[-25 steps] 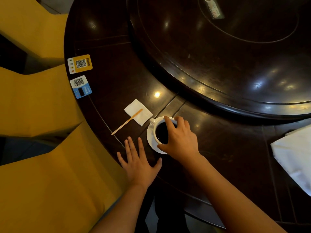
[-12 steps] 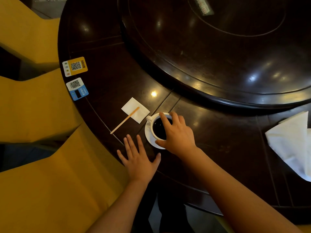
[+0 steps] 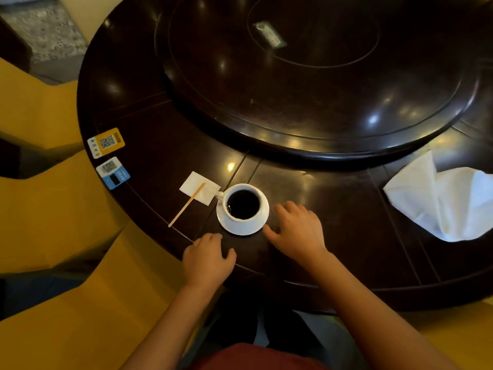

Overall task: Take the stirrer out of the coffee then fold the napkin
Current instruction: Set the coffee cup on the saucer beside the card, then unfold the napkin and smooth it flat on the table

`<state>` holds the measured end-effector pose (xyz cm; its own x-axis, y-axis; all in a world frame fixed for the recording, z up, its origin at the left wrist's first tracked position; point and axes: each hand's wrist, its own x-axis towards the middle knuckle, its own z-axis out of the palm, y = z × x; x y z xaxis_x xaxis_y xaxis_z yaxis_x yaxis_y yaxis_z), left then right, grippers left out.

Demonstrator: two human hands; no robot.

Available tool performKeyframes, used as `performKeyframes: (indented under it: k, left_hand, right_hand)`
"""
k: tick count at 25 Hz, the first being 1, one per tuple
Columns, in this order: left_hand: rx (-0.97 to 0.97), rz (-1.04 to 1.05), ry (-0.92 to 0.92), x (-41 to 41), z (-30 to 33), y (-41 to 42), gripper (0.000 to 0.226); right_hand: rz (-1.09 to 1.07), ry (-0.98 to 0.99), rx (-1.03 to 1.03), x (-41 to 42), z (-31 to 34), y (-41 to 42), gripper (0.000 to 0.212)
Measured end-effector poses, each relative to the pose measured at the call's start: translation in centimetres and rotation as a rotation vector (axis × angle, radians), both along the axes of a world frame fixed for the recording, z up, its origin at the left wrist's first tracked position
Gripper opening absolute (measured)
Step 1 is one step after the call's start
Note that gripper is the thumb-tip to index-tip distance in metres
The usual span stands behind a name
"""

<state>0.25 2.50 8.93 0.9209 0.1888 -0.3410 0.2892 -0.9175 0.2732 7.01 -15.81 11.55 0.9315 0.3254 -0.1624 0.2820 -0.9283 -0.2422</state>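
Observation:
A white cup of black coffee (image 3: 243,203) stands on a white saucer (image 3: 240,228) near the table's front edge. The wooden stirrer (image 3: 186,205) lies out of the cup, its upper end resting on a small folded white napkin (image 3: 197,190) just left of the cup. My right hand (image 3: 298,231) hovers just right of the saucer with loosely curled fingers, holding nothing. My left hand (image 3: 206,259) rests at the table edge below the saucer, fingers curled under, also holding nothing.
A large crumpled white napkin (image 3: 442,201) lies at the right. Two QR-code cards, a yellow card (image 3: 106,142) and a blue card (image 3: 113,172), sit at the left rim. A raised turntable (image 3: 306,102) fills the dark round table's middle. Yellow chairs (image 3: 45,209) surround the left side.
My right hand has let go of the cup and drawn back to its right. My left hand's flat fingers have curled and pulled toward the table edge.

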Motion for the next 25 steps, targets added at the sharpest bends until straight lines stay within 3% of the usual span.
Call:
performKeyframes:
  k: [6, 11, 15, 21, 23, 25]
  left_hand:
    - [-0.032, -0.409, -0.198, 1.9, 3.2, -9.4, 0.029]
    - [-0.04, -0.591, -0.258, 6.2, 3.1, -19.6, 0.025]
    - [0.034, -0.672, -0.238, 10.5, 1.9, -26.6, 0.037]
    - [0.097, -0.837, -0.135, 14.0, -0.6, -34.3, 0.077]
    - [0.087, -0.918, -0.111, 14.3, -1.6, -36.1, 0.086]
    - [0.063, -0.967, -0.1, 14.4, -2.2, -37.6, 0.088]
  right_hand:
    - [-0.098, 0.049, -0.107, -2.0, 0.3, -6.7, 0.026]
    - [-0.263, -0.028, -0.175, -1.3, 1.0, -17.2, 0.031]
    - [-0.389, -0.09, -0.21, 0.1, 0.3, -25.1, 0.036]
    - [-0.446, 0.001, -0.272, 1.4, -2.6, -32.1, 0.082]
    - [-0.426, -0.024, -0.244, 1.5, -3.5, -33.2, 0.074]
    - [-0.401, -0.089, -0.191, 1.5, -3.9, -34.0, 0.051]
